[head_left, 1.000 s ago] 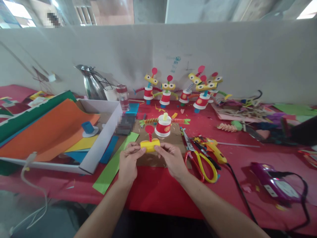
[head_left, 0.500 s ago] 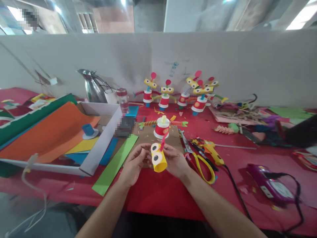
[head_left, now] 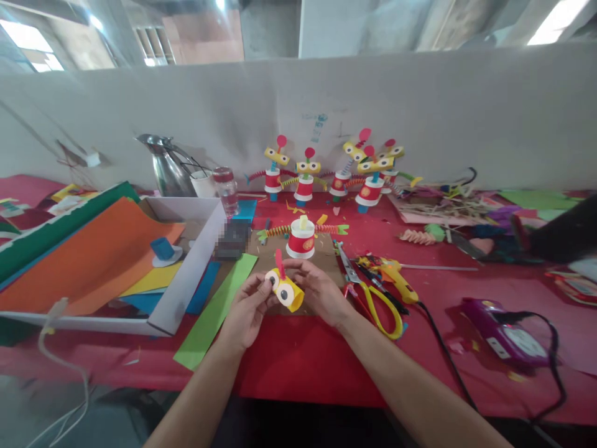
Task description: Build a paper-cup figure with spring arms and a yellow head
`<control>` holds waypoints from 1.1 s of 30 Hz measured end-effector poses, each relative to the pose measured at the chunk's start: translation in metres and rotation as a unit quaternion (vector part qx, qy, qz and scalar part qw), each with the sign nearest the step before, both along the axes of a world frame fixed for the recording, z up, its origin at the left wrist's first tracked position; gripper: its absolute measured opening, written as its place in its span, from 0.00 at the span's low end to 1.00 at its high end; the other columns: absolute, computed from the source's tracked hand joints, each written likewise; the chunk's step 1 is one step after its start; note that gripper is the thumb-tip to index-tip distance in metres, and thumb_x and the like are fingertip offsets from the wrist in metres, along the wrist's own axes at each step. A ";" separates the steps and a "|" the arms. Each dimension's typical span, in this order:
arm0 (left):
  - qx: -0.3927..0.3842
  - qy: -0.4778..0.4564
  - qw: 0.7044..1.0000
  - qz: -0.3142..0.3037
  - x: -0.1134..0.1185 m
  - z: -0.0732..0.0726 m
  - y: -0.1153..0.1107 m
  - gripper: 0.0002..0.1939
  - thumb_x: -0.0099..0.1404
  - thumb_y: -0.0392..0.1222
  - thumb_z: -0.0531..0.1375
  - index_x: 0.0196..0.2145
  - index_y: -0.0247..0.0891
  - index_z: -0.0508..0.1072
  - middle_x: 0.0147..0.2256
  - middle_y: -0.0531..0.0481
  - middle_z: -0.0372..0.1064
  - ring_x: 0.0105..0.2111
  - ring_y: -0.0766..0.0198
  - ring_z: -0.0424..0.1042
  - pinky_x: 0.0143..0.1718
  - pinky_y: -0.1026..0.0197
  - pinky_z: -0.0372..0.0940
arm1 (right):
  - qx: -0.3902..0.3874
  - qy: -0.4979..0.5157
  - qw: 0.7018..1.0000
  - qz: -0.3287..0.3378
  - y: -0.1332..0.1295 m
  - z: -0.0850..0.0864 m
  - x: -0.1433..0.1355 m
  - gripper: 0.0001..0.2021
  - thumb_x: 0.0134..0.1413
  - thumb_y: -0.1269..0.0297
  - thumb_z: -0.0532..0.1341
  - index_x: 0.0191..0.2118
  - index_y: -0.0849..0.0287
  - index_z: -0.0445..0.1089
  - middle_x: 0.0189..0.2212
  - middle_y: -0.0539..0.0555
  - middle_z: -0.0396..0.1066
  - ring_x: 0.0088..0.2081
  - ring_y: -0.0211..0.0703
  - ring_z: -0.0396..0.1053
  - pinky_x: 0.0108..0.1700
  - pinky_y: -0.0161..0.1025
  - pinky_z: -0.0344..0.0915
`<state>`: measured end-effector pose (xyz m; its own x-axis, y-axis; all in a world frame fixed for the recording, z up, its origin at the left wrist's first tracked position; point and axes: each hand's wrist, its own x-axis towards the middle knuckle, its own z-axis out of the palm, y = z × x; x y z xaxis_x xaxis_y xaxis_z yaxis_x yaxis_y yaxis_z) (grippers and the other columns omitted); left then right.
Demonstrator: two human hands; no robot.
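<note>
Between my hands is a paper-tube head [head_left: 290, 296], yellow with two big white-and-black eyes and a red antenna. My left hand [head_left: 249, 305] pinches its left end between thumb and fingers. Just behind the tube and to its right, my right hand [head_left: 321, 291] has its fingers loosely curved and apart, the tips close to the antenna; whether they touch it is unclear. Beyond them stands a paper-cup body [head_left: 301, 240], red and white, with spring-folded arms, green hands and a pale yellow piece on top. It rests on a brown cardboard sheet [head_left: 331, 264].
Yellow-handled scissors [head_left: 382, 317] and a yellow glue gun [head_left: 400, 281] lie to the right, near a purple power box [head_left: 506, 336]. At left sit a white box [head_left: 186, 274] of coloured paper and a green strip [head_left: 219, 311]. Several finished figures [head_left: 305, 186] line the back, beside a steel jug [head_left: 165, 165].
The tube head has moved slightly left and turned, its antenna now leaning left. My left hand has closed on its left end. The camera view has shifted slightly.
</note>
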<state>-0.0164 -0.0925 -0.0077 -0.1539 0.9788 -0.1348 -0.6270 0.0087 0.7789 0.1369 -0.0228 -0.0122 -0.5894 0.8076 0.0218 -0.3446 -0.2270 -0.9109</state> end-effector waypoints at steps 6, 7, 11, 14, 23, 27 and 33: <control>0.023 0.060 0.993 0.100 0.001 -0.001 0.004 0.11 0.50 0.43 0.71 0.27 0.38 0.75 0.37 0.53 0.70 0.37 0.67 0.71 0.37 0.65 0.69 | 0.212 -0.074 0.972 -0.073 0.001 0.004 0.007 0.21 0.47 0.71 0.61 0.49 0.51 0.74 0.41 0.53 0.73 0.43 0.45 0.69 0.44 0.40 0.65; 0.029 0.079 0.991 0.102 0.001 -0.001 0.003 0.10 0.50 0.43 0.71 0.26 0.37 0.75 0.39 0.53 0.70 0.38 0.67 0.71 0.38 0.65 0.68 | 0.236 -0.089 0.965 -0.070 0.002 0.004 0.008 0.21 0.47 0.71 0.61 0.48 0.51 0.75 0.43 0.53 0.74 0.45 0.46 0.70 0.45 0.42 0.66; 0.033 0.115 0.989 0.088 -0.001 -0.004 0.002 0.11 0.55 0.47 0.68 0.27 0.37 0.77 0.40 0.50 0.71 0.36 0.68 0.71 0.37 0.66 0.68 | 0.276 -0.116 0.946 -0.121 0.007 0.003 0.008 0.13 0.47 0.71 0.62 0.37 0.50 0.80 0.38 0.53 0.78 0.42 0.48 0.74 0.44 0.44 0.68; 0.028 0.095 0.993 0.068 -0.005 0.002 0.005 0.12 0.58 0.50 0.65 0.37 0.41 0.78 0.39 0.50 0.75 0.35 0.65 0.74 0.37 0.62 0.69 | 0.246 -0.102 0.951 -0.153 0.011 0.000 0.008 0.10 0.47 0.68 0.64 0.35 0.50 0.80 0.33 0.52 0.80 0.38 0.48 0.76 0.41 0.43 0.70; 0.028 0.289 0.956 -0.037 -0.013 0.025 0.035 0.09 0.45 0.36 0.70 0.29 0.39 0.82 0.27 0.48 0.78 0.29 0.59 0.75 0.31 0.61 0.68 | 0.245 -0.085 0.952 -0.161 0.013 -0.002 0.007 0.09 0.46 0.67 0.63 0.34 0.53 0.81 0.33 0.52 0.80 0.34 0.45 0.76 0.39 0.41 0.70; 0.052 0.340 0.939 0.003 -0.011 0.016 0.042 0.06 0.45 0.33 0.66 0.24 0.40 0.81 0.24 0.50 0.77 0.26 0.60 0.74 0.28 0.62 0.67 | 0.262 -0.098 0.945 -0.169 0.013 -0.002 0.008 0.12 0.44 0.71 0.61 0.33 0.52 0.81 0.33 0.52 0.80 0.35 0.46 0.75 0.39 0.41 0.70; 0.083 0.351 0.932 0.042 -0.008 0.005 0.038 0.12 0.47 0.30 0.64 0.31 0.40 0.81 0.30 0.50 0.78 0.29 0.62 0.73 0.31 0.63 0.66 | 0.254 -0.116 0.943 -0.180 0.014 -0.001 0.008 0.12 0.42 0.71 0.61 0.32 0.53 0.80 0.32 0.51 0.80 0.34 0.46 0.75 0.40 0.42 0.70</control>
<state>-0.0245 -0.0542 -0.0031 -0.2231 0.9580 0.1803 0.0448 -0.1747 0.9836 0.1452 -0.0087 -0.0136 -0.3147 0.8765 0.3643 -0.0945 0.3530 -0.9309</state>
